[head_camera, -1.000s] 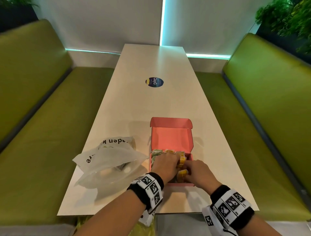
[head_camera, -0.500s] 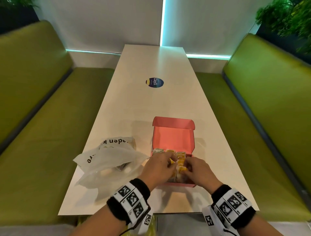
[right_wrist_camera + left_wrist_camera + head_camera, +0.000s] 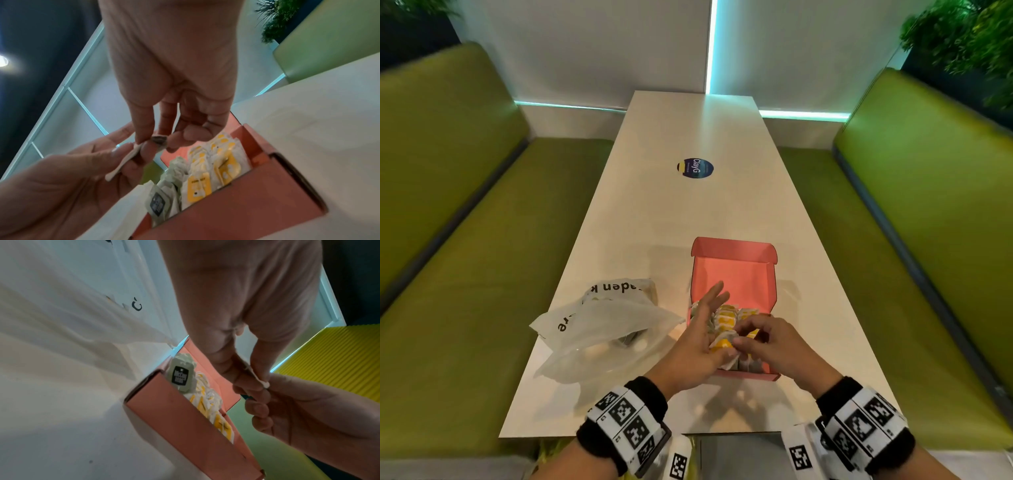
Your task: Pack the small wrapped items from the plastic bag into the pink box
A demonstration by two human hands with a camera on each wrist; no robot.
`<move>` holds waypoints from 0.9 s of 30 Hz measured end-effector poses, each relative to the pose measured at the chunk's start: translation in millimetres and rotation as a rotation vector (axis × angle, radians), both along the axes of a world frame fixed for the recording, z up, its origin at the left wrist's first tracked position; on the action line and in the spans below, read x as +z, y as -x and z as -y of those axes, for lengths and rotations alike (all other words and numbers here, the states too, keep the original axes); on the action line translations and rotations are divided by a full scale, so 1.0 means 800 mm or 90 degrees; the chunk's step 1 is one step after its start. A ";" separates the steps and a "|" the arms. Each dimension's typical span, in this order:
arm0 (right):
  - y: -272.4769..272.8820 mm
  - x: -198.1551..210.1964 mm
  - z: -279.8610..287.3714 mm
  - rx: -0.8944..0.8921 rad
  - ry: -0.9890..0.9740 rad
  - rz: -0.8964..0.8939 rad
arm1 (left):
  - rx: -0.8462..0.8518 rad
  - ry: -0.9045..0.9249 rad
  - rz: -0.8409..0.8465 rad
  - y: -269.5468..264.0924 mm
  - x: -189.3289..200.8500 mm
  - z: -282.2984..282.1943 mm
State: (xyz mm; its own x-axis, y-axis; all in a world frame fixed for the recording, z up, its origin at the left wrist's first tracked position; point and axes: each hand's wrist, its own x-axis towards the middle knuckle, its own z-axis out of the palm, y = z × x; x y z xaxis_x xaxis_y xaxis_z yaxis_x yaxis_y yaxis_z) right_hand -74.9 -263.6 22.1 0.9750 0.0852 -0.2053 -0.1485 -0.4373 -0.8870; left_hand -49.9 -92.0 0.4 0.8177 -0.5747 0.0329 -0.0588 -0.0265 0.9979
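Note:
The pink box stands open near the table's front edge, lid tilted back. Rows of yellow packets and grey-green packets stand upright inside. Just above the box, both hands hold one white-and-yellow wrapped packet. My left hand pinches its edge with the thumb, the other fingers stretched forward over the box. My right hand pinches the same packet between thumb and forefinger, fingers curled. The translucent plastic bag lies left of the box with a few items inside.
The long white table carries a round dark sticker farther back. Green padded benches run along both sides. A wall closes the far end, and plants stand at the upper right.
Both hands were pressed down among the packets in the box. Now they have risen slightly with one packet pinched between them, and the left fingers have stretched out forward.

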 end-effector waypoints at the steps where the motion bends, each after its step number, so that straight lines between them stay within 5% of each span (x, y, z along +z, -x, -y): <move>1: -0.001 0.000 0.000 -0.009 -0.021 -0.004 | -0.009 0.008 -0.019 0.000 -0.002 -0.001; 8: -0.002 0.000 0.001 -0.090 -0.135 -0.020 | 0.126 0.005 -0.179 0.002 -0.003 -0.010; 12: -0.002 0.002 0.005 0.000 -0.133 -0.087 | 0.106 -0.034 -0.167 -0.003 0.001 -0.017; 21: -0.009 0.023 0.011 0.142 0.224 -0.018 | 0.014 -0.270 0.204 -0.019 0.031 -0.002; 25: -0.011 0.020 0.032 -0.074 0.154 0.004 | 0.074 -0.329 0.248 -0.026 0.026 0.014; 27: -0.004 0.014 0.041 -0.159 0.061 -0.014 | 0.008 -0.399 0.313 -0.024 0.016 0.021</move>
State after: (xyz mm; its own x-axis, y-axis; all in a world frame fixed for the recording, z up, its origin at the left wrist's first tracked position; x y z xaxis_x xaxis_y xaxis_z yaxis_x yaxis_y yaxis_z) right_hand -71.5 -296.4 33.6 0.9588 -0.1778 -0.2215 -0.2803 -0.4668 -0.8387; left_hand -30.6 -108.6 13.0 0.8000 -0.5965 0.0655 -0.4846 -0.5778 0.6568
